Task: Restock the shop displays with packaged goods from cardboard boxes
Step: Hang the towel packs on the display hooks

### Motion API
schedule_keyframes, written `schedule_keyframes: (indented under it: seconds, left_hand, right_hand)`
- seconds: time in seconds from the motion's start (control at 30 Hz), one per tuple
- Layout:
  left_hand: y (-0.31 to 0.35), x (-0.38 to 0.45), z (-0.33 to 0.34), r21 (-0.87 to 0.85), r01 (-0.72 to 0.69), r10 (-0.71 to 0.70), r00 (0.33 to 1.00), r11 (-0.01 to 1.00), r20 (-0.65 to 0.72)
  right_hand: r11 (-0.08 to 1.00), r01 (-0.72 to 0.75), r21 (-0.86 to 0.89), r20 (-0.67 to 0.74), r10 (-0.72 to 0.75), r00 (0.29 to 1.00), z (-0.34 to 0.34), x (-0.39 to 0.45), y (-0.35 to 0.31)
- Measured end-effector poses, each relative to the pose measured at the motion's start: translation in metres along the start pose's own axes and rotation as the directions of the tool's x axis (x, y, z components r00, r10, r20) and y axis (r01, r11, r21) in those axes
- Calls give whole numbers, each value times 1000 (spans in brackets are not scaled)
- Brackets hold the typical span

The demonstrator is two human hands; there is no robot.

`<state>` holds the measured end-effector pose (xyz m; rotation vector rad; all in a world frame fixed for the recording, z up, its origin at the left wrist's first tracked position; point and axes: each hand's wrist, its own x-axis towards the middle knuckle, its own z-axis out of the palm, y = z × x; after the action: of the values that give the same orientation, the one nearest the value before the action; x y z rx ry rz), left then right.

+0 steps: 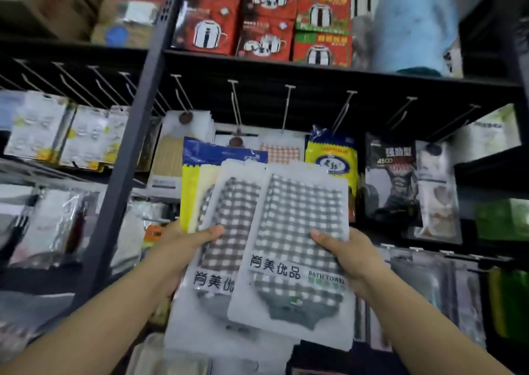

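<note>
Shop shelving with bare hooks (287, 108) overhead, towels held up for hanging.

Head view: left hand (183, 246) at 9 o'clock grips a stack of packets (226, 217), fingers curled behind; right hand (349, 254) at 3 o'clock pinches the front bath towel packet (297, 246). Slick plastic fanned loosely could slip while threading a hook.

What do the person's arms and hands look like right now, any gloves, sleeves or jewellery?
Both forearms are bare, with no sleeve in view. The left hand and right hand wear no gloves; no rings, watch or bracelets show on the parts visible.
</note>
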<state>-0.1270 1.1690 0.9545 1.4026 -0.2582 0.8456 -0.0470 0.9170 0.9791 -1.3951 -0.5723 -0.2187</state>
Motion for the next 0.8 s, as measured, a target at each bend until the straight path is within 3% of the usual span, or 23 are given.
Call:
schedule_keyframes:
  seconds: [0.3, 0.6, 0.67, 0.8]
  left_hand:
    - [29, 73, -64, 21, -13, 14, 999, 1000, -39]
    - [43, 128, -82, 15, -77, 77, 996, 997, -37]
    - [46, 139, -82, 58, -74, 79, 993, 996, -88]
    - [54, 157, -82, 98, -111, 117, 992, 989, -55]
  right_hand:
    - [998, 55, -25, -58, -57, 997, 23, 60, -35]
    - [979, 203, -3, -99, -202, 974, 18, 116, -61]
    - [971, 237, -37, -122, -240, 963, 19, 135, -70]
    - [961, 273, -42, -80, -276, 958, 28, 171, -87]
